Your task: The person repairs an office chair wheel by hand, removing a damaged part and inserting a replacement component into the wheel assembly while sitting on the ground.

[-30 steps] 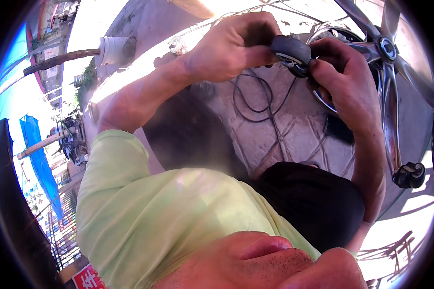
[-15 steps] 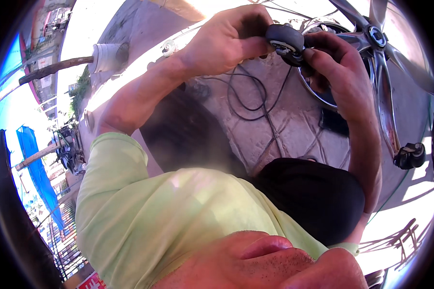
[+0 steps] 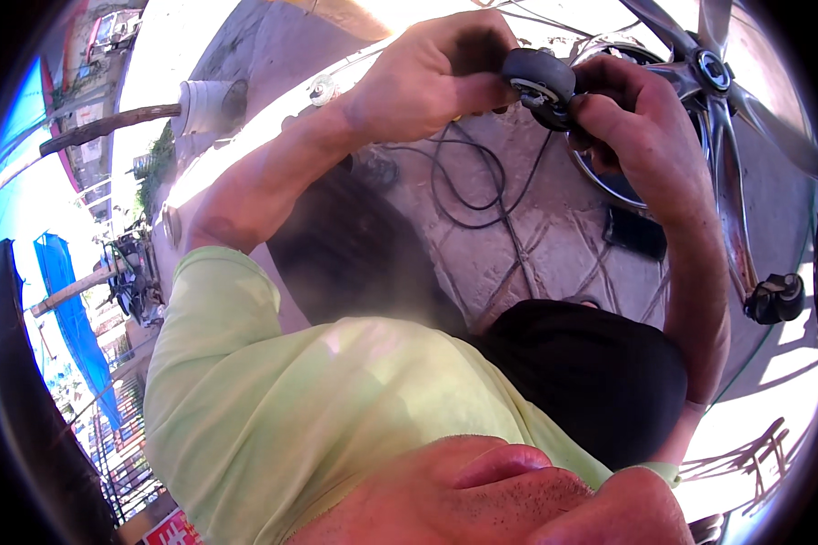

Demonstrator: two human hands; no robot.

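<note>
Between my two hands is a black caster wheel, held up above the paved floor. My left hand grips its left side, with the fingertips partly hidden behind it. From the right, my right hand pinches the caster's lower right part between thumb and fingers. Beside my right hand stands a shiny metal star-shaped chair base. Another black caster sits at the end of its near leg.
A black cable lies looped on the floor beneath my hands. A dark flat rectangular object rests near my right forearm. Behind the right hand shows a round metal rim. At the far left is a white bucket beside a wooden pole.
My right hand and forearm have shifted slightly to the right. The caster is tilted a little differently, and both hands still hold it.
</note>
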